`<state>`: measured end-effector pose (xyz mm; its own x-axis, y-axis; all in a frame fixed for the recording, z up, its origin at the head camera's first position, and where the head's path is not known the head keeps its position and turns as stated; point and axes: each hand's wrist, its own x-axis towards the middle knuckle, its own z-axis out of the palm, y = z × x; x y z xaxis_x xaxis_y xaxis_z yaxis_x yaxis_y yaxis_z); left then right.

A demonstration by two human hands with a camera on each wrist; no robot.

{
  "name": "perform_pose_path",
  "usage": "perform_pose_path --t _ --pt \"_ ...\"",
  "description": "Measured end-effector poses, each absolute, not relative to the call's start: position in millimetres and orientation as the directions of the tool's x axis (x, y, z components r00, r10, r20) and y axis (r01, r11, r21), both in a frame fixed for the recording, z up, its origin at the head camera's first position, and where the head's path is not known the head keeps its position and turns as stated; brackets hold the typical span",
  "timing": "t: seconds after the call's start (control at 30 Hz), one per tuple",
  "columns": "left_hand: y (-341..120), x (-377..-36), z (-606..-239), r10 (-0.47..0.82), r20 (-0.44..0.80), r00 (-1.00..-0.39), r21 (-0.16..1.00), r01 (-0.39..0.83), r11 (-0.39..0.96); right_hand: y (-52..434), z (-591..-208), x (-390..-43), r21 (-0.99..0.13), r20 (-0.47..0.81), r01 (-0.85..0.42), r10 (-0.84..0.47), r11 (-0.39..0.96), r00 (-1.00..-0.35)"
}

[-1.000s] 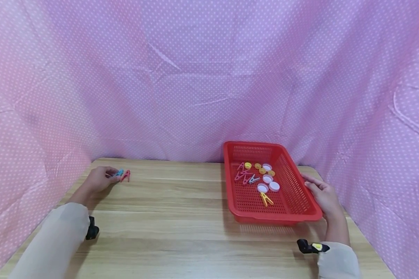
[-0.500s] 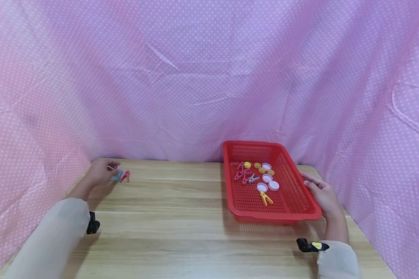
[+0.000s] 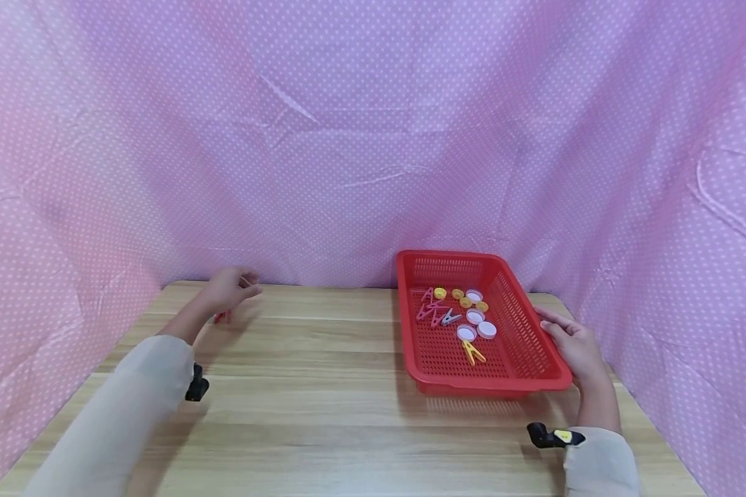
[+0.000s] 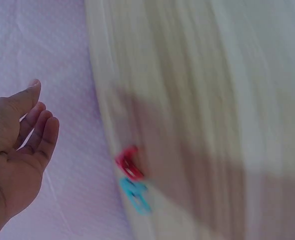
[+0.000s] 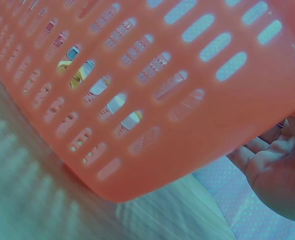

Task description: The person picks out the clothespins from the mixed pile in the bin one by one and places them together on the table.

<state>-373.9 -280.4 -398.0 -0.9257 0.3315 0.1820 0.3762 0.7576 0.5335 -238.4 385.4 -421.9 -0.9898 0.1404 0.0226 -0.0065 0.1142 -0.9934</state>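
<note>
My left hand (image 3: 228, 288) is raised over the far left of the table, fingers relaxed and nothing between them. A red clothespin (image 4: 130, 164) and a blue clothespin (image 4: 136, 195) lie side by side on the wood beneath it. In the head view the hand and forearm cover most of this pair. My right hand (image 3: 577, 351) grips the right rim of a red plastic basket (image 3: 491, 384), thumb near the top edge and fingers along the outside. Inside it lie several pink clothespins (image 3: 432, 308), a pale grey clothespin (image 3: 450, 317) and a yellow clothespin (image 3: 473, 353).
Several small yellow caps (image 3: 465, 302) and white caps (image 3: 487, 330) share the basket floor. The basket stands on the right half of the wooden table (image 3: 298, 386). Pink dotted cloth (image 3: 348, 152) hangs behind the table and along both sides.
My left hand has let go of the blue clothespin beside the red one, then lifted and moved right. My right hand stays on the basket rim.
</note>
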Motion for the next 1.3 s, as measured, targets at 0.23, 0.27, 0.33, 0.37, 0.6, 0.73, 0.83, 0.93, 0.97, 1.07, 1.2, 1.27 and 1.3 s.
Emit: perform_pose_path --t 0.23,0.27,0.33,0.37,0.6,0.73,0.83,0.93,0.97,1.07,1.2,1.27,1.3 --pt "-241.0 -377.4 -385.9 0.404 0.19 -0.895 0.497 0.443 0.746 387.4 -423.2 -239.7 -0.994 0.02 -0.006 0.131 0.105 -0.991" --pt "-235.2 -377.7 -384.7 0.414 0.19 -0.89 0.495 0.451 0.743 387.6 -423.3 -239.9 -0.994 0.018 -0.004 0.132 0.105 -0.991" --pt "-224.5 -380.3 -384.2 0.434 0.196 -0.88 0.476 0.472 0.742 387.8 -423.6 -239.8 -0.995 0.022 -0.009 0.129 0.098 -0.991" --pt "-218.7 -381.4 -383.0 0.443 0.195 -0.875 0.469 0.48 0.741 387.9 -423.5 -239.6 -0.995 0.022 -0.01 0.13 0.099 -0.991" --pt "-180.0 -386.1 -375.4 0.511 0.197 -0.837 0.428 0.542 0.723 387.4 -422.6 -239.2 -0.995 0.012 0.001 0.136 0.097 -0.991" --pt "-160.3 -385.1 -371.2 0.553 0.194 -0.81 0.401 0.58 0.709 386.6 -422.5 -240.0 -0.995 0.008 0.007 0.143 0.099 -0.99" --pt "-145.8 -383.2 -367.1 0.576 0.192 -0.794 0.381 0.602 0.702 386.1 -422.6 -240.0 -0.996 0.015 -0.002 0.142 0.094 -0.99" --pt "-131.8 -380.9 -362.8 0.6 0.184 -0.778 0.368 0.621 0.692 385.2 -422.2 -239.5 -0.996 0.031 -0.02 0.137 0.086 -0.99" --pt "-127.0 -380.2 -361.3 0.61 0.18 -0.772 0.364 0.629 0.687 385.0 -421.9 -239.2 -0.996 0.035 -0.024 0.135 0.084 -0.99" --pt "-112.0 -378.9 -357.6 0.647 0.184 -0.74 0.343 0.665 0.663 384.7 -421.1 -238.4 -0.996 0.04 -0.028 0.132 0.088 -0.99" --pt "-90.0 -377.0 -352.1 0.692 0.227 -0.686 0.322 0.723 0.611 385.3 -421.1 -238.0 -0.995 0.03 -0.016 0.137 0.099 -0.99" --pt "-78.7 -375.0 -348.9 0.709 0.246 -0.661 0.317 0.746 0.586 385.8 -421.6 -238.2 -0.995 0.018 -0.004 0.14 0.102 -0.99" --pt "-73.2 -373.7 -347.5 0.713 0.249 -0.655 0.322 0.751 0.577 385.9 -421.8 -238.3 -0.995 0.012 0.002 0.14 0.099 -0.99"
